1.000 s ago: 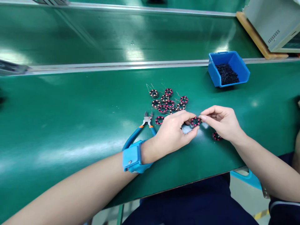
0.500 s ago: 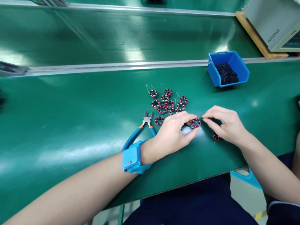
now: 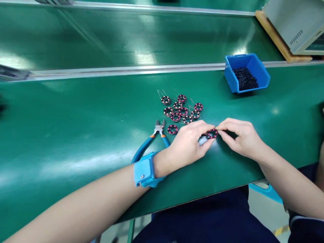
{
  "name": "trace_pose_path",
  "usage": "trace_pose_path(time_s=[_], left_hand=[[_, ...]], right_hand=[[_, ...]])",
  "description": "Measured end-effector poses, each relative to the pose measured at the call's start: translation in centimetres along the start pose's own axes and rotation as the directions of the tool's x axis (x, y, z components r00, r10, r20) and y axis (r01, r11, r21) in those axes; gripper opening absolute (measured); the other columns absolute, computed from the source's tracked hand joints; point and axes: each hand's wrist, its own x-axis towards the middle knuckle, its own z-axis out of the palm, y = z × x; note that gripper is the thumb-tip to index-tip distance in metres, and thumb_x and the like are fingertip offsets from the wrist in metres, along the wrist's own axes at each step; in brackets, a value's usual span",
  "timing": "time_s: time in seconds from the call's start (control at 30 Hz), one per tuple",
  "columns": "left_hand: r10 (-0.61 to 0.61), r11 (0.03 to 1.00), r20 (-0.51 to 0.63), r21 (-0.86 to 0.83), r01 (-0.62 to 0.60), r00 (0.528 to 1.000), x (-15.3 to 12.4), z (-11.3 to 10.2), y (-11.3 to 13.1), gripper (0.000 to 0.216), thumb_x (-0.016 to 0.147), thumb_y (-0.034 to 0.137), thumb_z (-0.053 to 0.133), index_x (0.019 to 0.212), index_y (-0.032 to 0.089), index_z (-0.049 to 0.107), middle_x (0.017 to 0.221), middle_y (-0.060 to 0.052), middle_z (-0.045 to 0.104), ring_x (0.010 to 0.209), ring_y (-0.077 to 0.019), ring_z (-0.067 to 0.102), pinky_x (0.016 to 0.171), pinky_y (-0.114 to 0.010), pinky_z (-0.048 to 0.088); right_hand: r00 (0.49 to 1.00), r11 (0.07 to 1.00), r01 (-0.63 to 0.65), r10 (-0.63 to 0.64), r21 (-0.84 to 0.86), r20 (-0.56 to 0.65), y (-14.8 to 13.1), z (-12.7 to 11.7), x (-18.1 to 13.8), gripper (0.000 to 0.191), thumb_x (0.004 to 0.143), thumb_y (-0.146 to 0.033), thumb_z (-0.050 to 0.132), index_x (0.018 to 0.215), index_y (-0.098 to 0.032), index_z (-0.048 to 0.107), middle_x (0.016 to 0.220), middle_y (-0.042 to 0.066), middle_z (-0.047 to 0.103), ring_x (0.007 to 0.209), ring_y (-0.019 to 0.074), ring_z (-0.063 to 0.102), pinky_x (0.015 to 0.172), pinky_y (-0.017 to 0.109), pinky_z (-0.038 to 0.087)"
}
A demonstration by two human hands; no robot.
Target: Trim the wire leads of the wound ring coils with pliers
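The left hand (image 3: 188, 143) is pinching the ring coil (image 3: 212, 133) from the left; the right hand (image 3: 241, 136) is nipping its right edge.

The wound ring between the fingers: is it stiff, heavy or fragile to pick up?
Probably light: the left hand holds the wound ring by fingertips alone. Likely stiff, as it looks round while pinched. Thin wire tails, seen on the loose rings, may bend easily.

A small ring coil (image 3: 212, 133), dark with pink windings around it, is being pinched between the left hand (image 3: 188, 143) and the right hand (image 3: 243, 138), just above the green bench (image 3: 101, 135), with its hole showing.
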Motion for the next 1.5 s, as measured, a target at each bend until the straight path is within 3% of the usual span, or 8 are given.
trace_pose_path(time_s=[0.17, 0.27, 0.37, 0.6, 0.8, 1.07, 1.2, 1.5], left_hand=[[-0.043, 0.993, 0.013, 0.108, 0.041, 0.999, 0.3, -0.5, 0.0, 0.017, 0.084, 0.021, 0.06, 0.097, 0.014, 0.067, 0.09, -0.008, 0.07, 0.084, -0.0209, 0.064, 0.079, -0.035, 0.053], [-0.073, 0.961, 0.077, 0.271, 0.05, 0.994, 0.5, -1.2, 0.6, 0.024, 0.081, 0.022, 0.059, 0.101, 0.011, 0.066, 0.1, -0.013, 0.068, 0.095, -0.0271, 0.061, 0.085, -0.041, 0.052], [-0.065, 0.938, 0.109, 0.346, 0.024, 0.992, 0.9, -1.4, 1.9, 0.045, 0.075, 0.025, 0.061, 0.115, 0.006, 0.059, 0.114, -0.018, 0.061, 0.104, -0.0319, 0.056, 0.092, -0.047, 0.048], [0.204, 0.939, 0.366, 0.189, -0.287, 0.908, 3.2, 0.7, 4.4, 0.065, 0.069, 0.011, 0.058, 0.132, 0.014, 0.047, 0.143, -0.016, 0.044, 0.132, -0.0346, 0.036, 0.105, -0.051, 0.034], [0.21, 0.912, 0.548, 0.187, -0.364, 0.809, 4.1, 0.5, 4.2, 0.022, 0.078, 0.011, 0.052, 0.095, 0.016, 0.065, 0.09, -0.009, 0.066, 0.099, -0.0271, 0.056, 0.089, -0.042, 0.042], [0.138, 0.946, 0.431, 0.208, -0.247, 0.892, 2.8, 1.0, 4.2, 0.012, 0.082, 0.017, 0.054, 0.089, 0.014, 0.064, 0.095, -0.01, 0.061, 0.086, -0.0229, 0.058, 0.076, -0.036, 0.049], [0.093, 0.996, 0.109, -0.028, -0.091, 0.99, 1.6, 0.3, 3.1, 0.015, 0.08, 0.016, 0.059, 0.095, 0.014, 0.061, 0.094, -0.008, 0.064, 0.083, -0.0181, 0.061, 0.075, -0.031, 0.053], [-0.144, 0.98, -0.197, -0.165, 0.112, 0.97, 1.1, -1.4, 0.8, 0.014, 0.073, 0.02, 0.068, 0.082, 0.015, 0.059, 0.075, -0.001, 0.059, 0.064, -0.0121, 0.057, 0.059, -0.025, 0.05]], right_hand=[[0.998, 1.0, -0.005, 0.005, 0.011, 0.059, -0.8, -0.8, -0.1, 0.022, 0.089, -0.015, 0.052, 0.101, -0.023, 0.069, 0.098, 0.006, 0.07, 0.089, 0.0196, 0.066, 0.08, 0.035, 0.054], [0.984, 0.992, -0.01, -0.013, -0.129, -0.176, 0.0, -3.3, 1.3, 0.019, 0.086, -0.017, 0.056, 0.098, -0.022, 0.07, 0.096, 0.007, 0.071, 0.086, 0.0207, 0.066, 0.079, 0.035, 0.053], [0.926, 0.924, -0.136, -0.011, -0.359, -0.378, 3.4, -6.3, 4.2, 0.018, 0.081, -0.016, 0.061, 0.095, -0.019, 0.07, 0.093, 0.008, 0.069, 0.087, 0.024, 0.065, 0.081, 0.039, 0.052], [0.899, 0.729, -0.426, 0.273, -0.536, -0.343, 12.0, -7.2, 10.9, 0.015, 0.065, -0.017, 0.079, 0.067, -0.011, 0.065, 0.084, 0.015, 0.068, 0.098, 0.037, 0.064, 0.09, 0.054, 0.048], [0.844, 0.659, -0.535, 0.392, -0.529, -0.367, 12.0, -6.8, 12.0, 0.019, 0.058, -0.003, 0.077, 0.07, -0.009, 0.064, 0.085, 0.015, 0.067, 0.104, 0.0409, 0.062, 0.093, 0.059, 0.044], [0.786, 0.805, -0.501, 0.271, -0.317, -0.555, 10.0, -7.7, 10.7, 0.013, 0.059, -0.007, 0.068, 0.055, -0.016, 0.059, 0.063, 0.008, 0.065, 0.077, 0.0313, 0.066, 0.081, 0.051, 0.052], [0.715, 0.925, -0.344, 0.371, 0.163, -0.592, 5.9, -5.7, 7.4, 0.009, 0.068, -0.015, 0.065, 0.06, -0.017, 0.062, 0.06, 0.003, 0.065, 0.057, 0.0192, 0.063, 0.058, 0.035, 0.053], [0.738, 0.533, -0.316, 0.658, 0.785, -0.149, -0.1, 1.9, 0.9, 0.032, 0.062, -0.031, 0.084, 0.086, -0.02, 0.067, 0.071, -0.001, 0.071, 0.065, 0.0124, 0.067, 0.061, 0.025, 0.053]])
